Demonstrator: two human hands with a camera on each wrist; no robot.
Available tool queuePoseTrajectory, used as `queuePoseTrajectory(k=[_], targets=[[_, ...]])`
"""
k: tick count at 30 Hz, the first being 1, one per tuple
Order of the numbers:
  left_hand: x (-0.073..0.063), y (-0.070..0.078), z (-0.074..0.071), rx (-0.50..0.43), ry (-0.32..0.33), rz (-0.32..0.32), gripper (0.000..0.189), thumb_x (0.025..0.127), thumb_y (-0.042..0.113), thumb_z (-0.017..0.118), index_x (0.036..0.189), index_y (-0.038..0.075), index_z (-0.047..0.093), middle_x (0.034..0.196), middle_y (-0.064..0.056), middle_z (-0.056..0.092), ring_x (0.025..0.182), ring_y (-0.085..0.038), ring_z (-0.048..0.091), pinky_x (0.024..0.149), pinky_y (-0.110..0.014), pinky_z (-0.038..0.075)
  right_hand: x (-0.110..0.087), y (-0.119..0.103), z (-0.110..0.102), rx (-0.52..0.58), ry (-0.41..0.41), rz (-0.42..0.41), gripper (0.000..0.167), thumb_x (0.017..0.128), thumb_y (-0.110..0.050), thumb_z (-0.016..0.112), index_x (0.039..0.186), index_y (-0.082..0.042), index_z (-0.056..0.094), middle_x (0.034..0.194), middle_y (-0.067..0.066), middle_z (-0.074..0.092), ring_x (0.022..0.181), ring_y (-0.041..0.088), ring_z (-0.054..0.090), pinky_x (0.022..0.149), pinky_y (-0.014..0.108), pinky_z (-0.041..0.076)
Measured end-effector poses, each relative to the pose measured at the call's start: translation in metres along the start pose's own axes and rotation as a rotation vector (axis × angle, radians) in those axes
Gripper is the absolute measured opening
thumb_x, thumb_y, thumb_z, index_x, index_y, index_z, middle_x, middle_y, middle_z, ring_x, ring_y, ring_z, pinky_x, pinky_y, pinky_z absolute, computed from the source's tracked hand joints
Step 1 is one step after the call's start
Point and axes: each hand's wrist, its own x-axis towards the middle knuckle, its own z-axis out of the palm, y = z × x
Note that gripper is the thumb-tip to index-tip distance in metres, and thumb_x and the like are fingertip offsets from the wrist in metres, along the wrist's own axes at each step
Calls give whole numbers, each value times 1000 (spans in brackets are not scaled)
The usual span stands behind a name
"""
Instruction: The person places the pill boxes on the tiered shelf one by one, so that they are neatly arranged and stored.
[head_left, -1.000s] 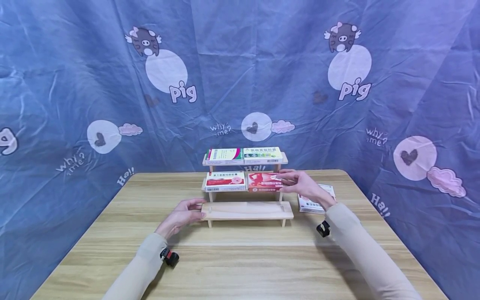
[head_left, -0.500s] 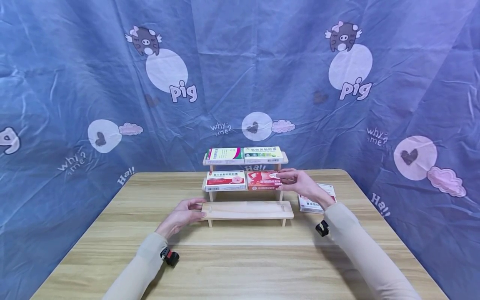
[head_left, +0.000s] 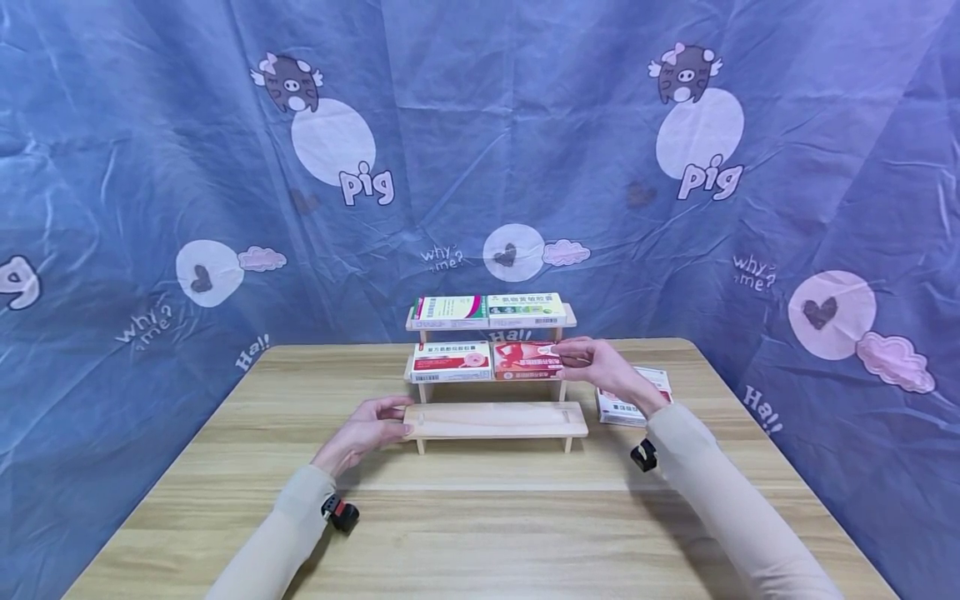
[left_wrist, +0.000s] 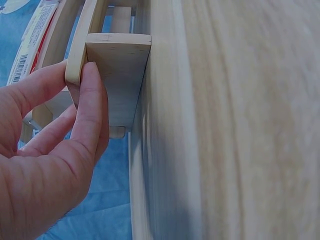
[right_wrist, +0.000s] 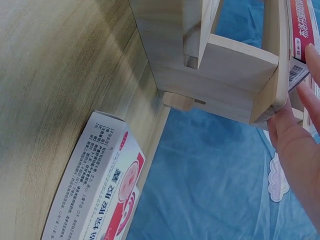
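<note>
Wooden 3-tier rack (head_left: 495, 423) stands toward the back of the wood-grain counter (head_left: 480, 542), and at its left end the person's left hand (head_left: 366, 432) has thumb and fingers clamped on the lowest step. A black camera (head_left: 343, 516) is worn at that wrist, over a beige sleeve (head_left: 273, 533).

On the top step, a white, green and magenta medicine box (head_left: 448, 309) lies to the left of a white-and-green medicine box (head_left: 527, 310). On the middle step, 2 boxes lie flat: a white-and-red capsule box (head_left: 452, 362) on the left and, just beside it, the red ibuprofen box (head_left: 521, 361) on the right.

At the red box's right end is the right hand (head_left: 600, 369), thumb at the front and fingers farther back, apparently clamped on the box, though the right wrist view crops the hand. Farthest right, 1 more white-and-red box (right_wrist: 102, 185) lies on the counter beside the rack, partly behind the right forearm in the head view.
</note>
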Motion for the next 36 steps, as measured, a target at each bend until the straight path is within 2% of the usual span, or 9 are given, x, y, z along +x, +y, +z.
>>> queuePoseTrajectory(k=[10,13,16,20,23,26,30,33,36], targets=[[-1,0,-1,-38,-40,28,65,85,-5,67,144,-6,40,120,-20,52,93,-18,62,88,-35,60,-5,1,-5,56,15,0,57,87,-5,71,139,5,49,142,27,50,131,39,49,98,24,53],[-1,-1,-3,-49,-65,39,67,85,-5,67,145,-7,37,121,-21,51,94,-18,62,89,-36,60,-9,3,-11,54,34,1,54,90,-9,69,139,2,51,137,24,56,126,32,56,95,23,55],[-2,-2,-5,-63,-89,42,68,86,-5,66,146,-7,35,121,-20,50,95,-18,62,91,-37,59,-14,3,-18,38,64,0,50,91,-14,69,136,1,54,132,23,60,116,19,64,92,21,55],[-3,-4,-7,-87,-110,45,68,86,-6,65,147,-7,33,120,-19,50,94,-18,62,92,-39,59,-20,7,-28,14,82,9,50,91,-18,70,135,1,55,132,22,61,105,5,66,90,20,55],[-3,-3,-7,-92,-113,46,67,86,-7,64,146,-8,33,119,-18,50,93,-18,63,92,-40,59,-27,10,-36,0,75,23,51,91,-21,70,135,0,56,134,24,59,103,3,66,89,19,56],[-4,-2,-7,-86,-106,43,66,86,-7,64,145,-8,34,120,-20,51,93,-18,63,92,-40,59,-33,13,-42,-24,69,21,49,91,-22,70,134,0,57,134,26,58,105,6,66,88,17,55],[-4,-1,-6,-86,-99,45,65,86,-8,64,145,-8,36,122,-21,50,94,-19,63,90,-38,60,-40,17,-50,-32,62,12,47,92,-19,69,132,1,57,132,27,58,105,8,66,90,22,56],[-4,-1,-6,-90,-97,47,64,86,-8,64,144,-8,37,121,-20,49,94,-19,63,89,-38,60,-44,22,-56,-30,58,22,49,91,-18,69,133,3,56,132,27,58,102,2,65,90,24,57],[-5,0,-6,-85,-97,48,64,85,-8,64,143,-8,38,121,-20,51,94,-19,63,90,-40,59,-49,26,-61,-35,67,30,49,90,-15,70,133,5,55,132,28,57,101,-1,65,89,20,56]])
